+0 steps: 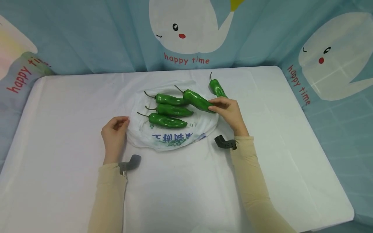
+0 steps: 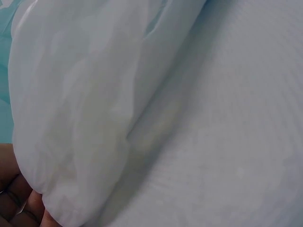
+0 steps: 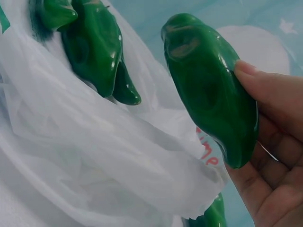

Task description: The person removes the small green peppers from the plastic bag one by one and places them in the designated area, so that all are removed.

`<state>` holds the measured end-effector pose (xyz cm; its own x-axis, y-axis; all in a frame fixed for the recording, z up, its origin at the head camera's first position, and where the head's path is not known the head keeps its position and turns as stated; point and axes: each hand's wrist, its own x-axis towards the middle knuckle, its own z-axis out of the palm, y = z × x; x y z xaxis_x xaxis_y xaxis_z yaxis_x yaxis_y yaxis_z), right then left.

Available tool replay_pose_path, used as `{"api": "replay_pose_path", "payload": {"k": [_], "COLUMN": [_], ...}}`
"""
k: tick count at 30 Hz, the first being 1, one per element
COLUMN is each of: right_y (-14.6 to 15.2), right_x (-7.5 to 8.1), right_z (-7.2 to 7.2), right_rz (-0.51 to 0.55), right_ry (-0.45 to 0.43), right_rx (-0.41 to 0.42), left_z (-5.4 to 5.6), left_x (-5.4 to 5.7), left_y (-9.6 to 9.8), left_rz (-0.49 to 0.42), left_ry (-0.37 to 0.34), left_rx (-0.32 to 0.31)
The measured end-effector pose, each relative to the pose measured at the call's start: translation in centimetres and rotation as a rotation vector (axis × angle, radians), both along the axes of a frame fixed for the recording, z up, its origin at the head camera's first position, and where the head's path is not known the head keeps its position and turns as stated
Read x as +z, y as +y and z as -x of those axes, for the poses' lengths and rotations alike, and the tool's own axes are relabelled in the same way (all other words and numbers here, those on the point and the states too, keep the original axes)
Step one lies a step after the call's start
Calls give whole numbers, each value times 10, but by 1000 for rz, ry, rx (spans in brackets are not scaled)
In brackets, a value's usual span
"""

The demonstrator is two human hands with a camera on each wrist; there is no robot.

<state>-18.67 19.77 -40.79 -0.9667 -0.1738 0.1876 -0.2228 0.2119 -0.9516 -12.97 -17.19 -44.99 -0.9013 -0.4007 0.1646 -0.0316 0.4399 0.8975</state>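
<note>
A long green chili pepper [image 1: 199, 101] with a thin dark stem is held by its tip end between the thumb and fingers of my right hand [image 1: 228, 111]. It slants over a white plastic bag [image 1: 163, 142] printed with blue characters. Three more green peppers [image 1: 167, 121] lie side by side on the bag, stems to the left. At the bag's left edge my left hand [image 1: 114, 134] pinches the plastic; in the left wrist view its fingers [image 2: 33, 205] show only in the corner, partly behind the bag [image 2: 71, 118].
Another green pepper [image 1: 217, 88] lies behind my right hand, beyond the bag's right edge, partly covered by the hand. A white cloth [image 1: 180, 187] covers the table. A blue curtain [image 1: 110, 35] with whale prints stands along the back and sides.
</note>
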Motion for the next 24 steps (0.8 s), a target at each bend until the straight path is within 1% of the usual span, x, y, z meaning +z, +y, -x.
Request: {"api": "replay_pose_path", "payload": {"k": [4,7,12,17,24], "right_y": [2,4,10,20,37], "right_x": [0,-2,-3,-2,-1], "right_z": [0,-3,-4,-2,4], "right_rz": [4,5,22,49,52], "right_ry": [-26,-45,-15,21,2], "right_rx": [-24,-35,-79,-167,-343], "left_z": [2,1,-1,-1,-1], "left_x": [-2,-3,-3,-2,0], "left_y": [1,1,3,2,0], "left_rz": [-4,5,15,10,7], "left_ry": [-7,-16,-4,7,-8], "left_rx": [-7,-3,-2,-6,5]}}
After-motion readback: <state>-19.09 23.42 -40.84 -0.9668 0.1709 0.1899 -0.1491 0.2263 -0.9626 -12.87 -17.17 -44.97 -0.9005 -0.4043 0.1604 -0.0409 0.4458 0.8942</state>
